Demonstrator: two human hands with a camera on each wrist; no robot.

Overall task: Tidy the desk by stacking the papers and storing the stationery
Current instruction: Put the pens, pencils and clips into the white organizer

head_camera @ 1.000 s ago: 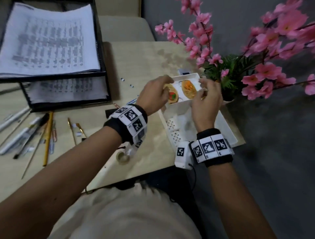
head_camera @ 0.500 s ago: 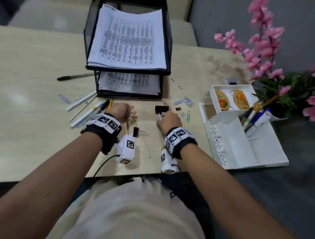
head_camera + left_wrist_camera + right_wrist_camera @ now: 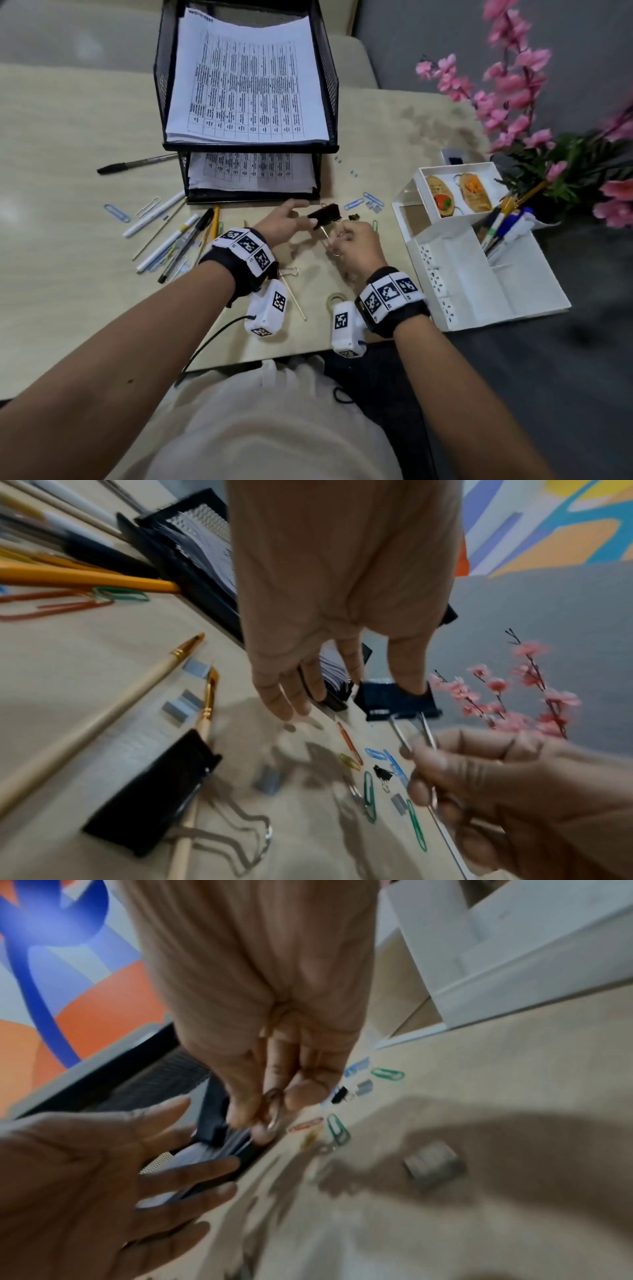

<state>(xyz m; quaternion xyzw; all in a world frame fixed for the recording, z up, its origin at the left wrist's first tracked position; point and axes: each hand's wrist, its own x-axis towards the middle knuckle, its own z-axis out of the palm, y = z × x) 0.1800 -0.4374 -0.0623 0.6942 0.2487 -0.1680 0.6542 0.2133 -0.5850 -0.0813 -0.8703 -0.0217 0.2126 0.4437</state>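
I am pinching the wire handles of a large black binder clip (image 3: 324, 213) in my right hand (image 3: 354, 245), lifting it just above the desk (image 3: 68, 144) in front of the black mesh paper tray (image 3: 239, 85). My left hand (image 3: 286, 221) is spreading its fingers wide, straight and relaxed, with one fingertip touching the clip's black body at its 9 o'clock side. A second black binder clip (image 3: 154, 791) is lying flat on the desk beside a cream pen (image 3: 85, 723), at about 7 o'clock from my left hand. Loose paper clips (image 3: 369, 791) and staple strips are lying scattered under my hands. The white organizer (image 3: 479, 267) is sitting at 3 o'clock from my right hand, with pens standing in it.
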